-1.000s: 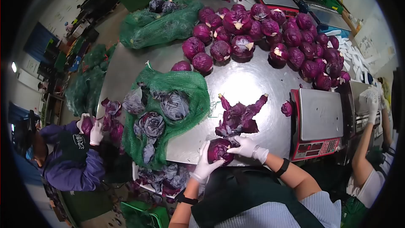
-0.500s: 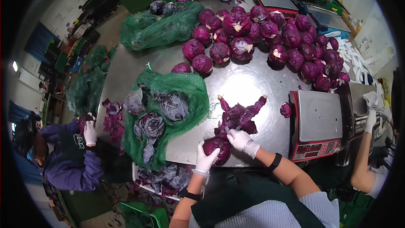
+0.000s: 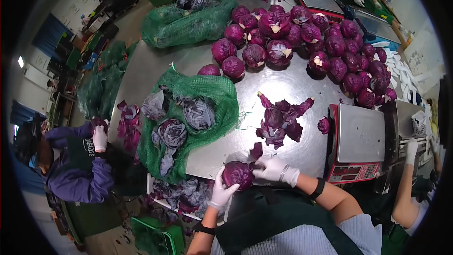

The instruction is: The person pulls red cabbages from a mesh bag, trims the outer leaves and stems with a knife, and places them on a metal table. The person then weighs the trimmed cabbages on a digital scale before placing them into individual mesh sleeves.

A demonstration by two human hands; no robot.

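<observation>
A purple cabbage sits at the table's front edge, close to my body. My left hand, in a white glove, wraps round its left side, thumb across the front. My right hand, also gloved, is closed at the cabbage's right side, pinching the dark edge of a leaf; its fingertips are partly hidden. Just beyond the cabbage lies a single loose leaf. Farther out is a small heap of peeled purple leaves.
Left of me, a green mesh sack holds several greyish cabbages. Many purple cabbages are piled at the back and right. A red scale stands at right. Below the table edge is a leaf-filled bin. Co-workers stand around the table.
The view has shifted slightly. The cabbage has turned in my hands, and my right hand has moved from its top to its right side. A loose leaf now shows between it and the heap.
</observation>
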